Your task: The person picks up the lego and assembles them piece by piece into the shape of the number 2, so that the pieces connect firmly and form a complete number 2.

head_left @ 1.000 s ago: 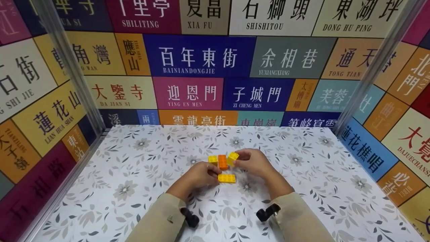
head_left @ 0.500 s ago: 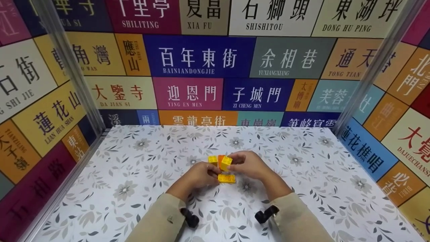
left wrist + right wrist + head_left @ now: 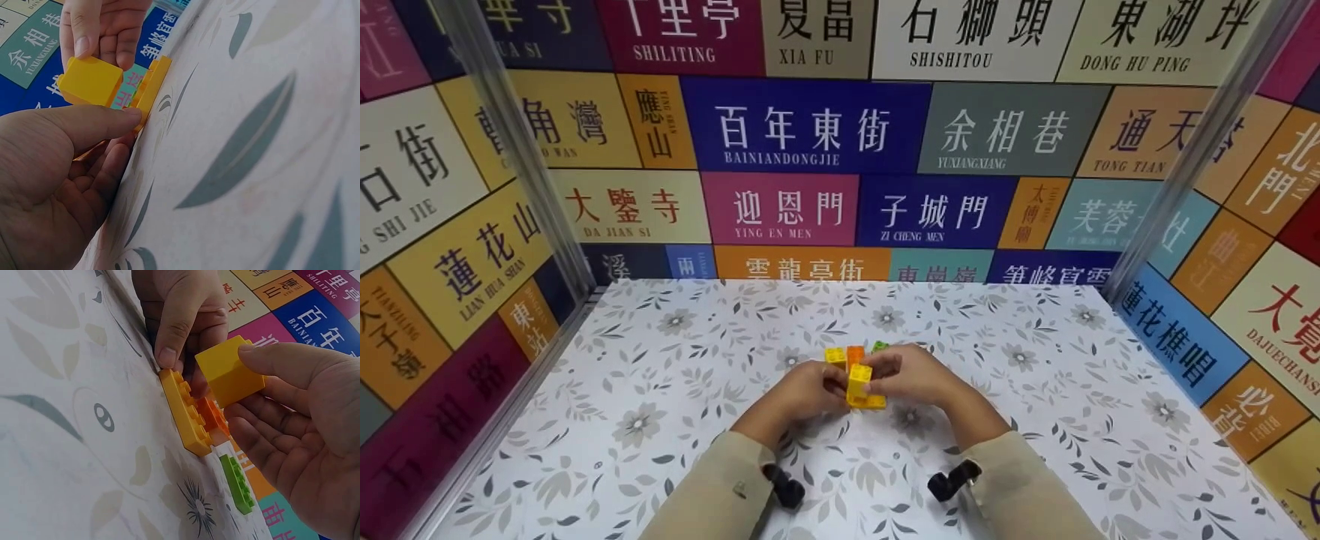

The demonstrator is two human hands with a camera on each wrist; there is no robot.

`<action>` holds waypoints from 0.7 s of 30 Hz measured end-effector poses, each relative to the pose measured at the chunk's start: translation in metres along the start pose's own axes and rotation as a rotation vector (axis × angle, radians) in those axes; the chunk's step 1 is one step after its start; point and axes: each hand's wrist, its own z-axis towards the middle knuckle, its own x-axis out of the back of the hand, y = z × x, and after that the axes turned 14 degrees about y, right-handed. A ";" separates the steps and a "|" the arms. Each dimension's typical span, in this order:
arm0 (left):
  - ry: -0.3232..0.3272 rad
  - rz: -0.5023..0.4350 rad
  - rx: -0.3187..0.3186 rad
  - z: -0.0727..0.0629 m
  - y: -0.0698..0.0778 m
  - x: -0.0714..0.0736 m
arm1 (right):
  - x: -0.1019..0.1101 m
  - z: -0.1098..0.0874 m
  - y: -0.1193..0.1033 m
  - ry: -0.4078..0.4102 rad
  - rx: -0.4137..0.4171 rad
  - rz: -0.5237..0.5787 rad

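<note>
In the head view my left hand point(image 3: 808, 387) rests low on the table and pinches the near end of a long, studded yellow building brick point(image 3: 184, 413) lying there. My right hand point(image 3: 919, 375) grips a taller yellow block point(image 3: 228, 371) between thumb and fingers. That block is tilted, close above the long brick, and in the head view it covers much of it. Just behind sits an orange brick point(image 3: 854, 354), with another yellow brick point(image 3: 835, 354) to its left. A green brick point(image 3: 237, 484) lies beyond, partly hidden by my right hand in the head view.
A white tabletop with a leaf print point(image 3: 682, 420) spreads around the hands. Panels with printed place names point(image 3: 810, 127) rise behind it and at both sides. Both sleeves point(image 3: 712, 480) carry black wrist devices point(image 3: 784, 486).
My right hand has brought the tall yellow block leftward and nearer, past the orange brick to above the long yellow one. The green brick has come into view. My left hand stays put.
</note>
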 end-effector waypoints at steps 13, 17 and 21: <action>-0.058 -0.050 0.029 0.000 0.004 0.007 | -0.004 0.000 0.005 -0.009 0.011 -0.031; -0.046 -0.085 0.014 -0.001 0.006 0.010 | -0.004 0.000 0.006 -0.013 0.026 -0.022; -0.011 -0.136 0.003 -0.003 0.007 0.011 | -0.004 0.000 0.007 -0.018 0.033 -0.014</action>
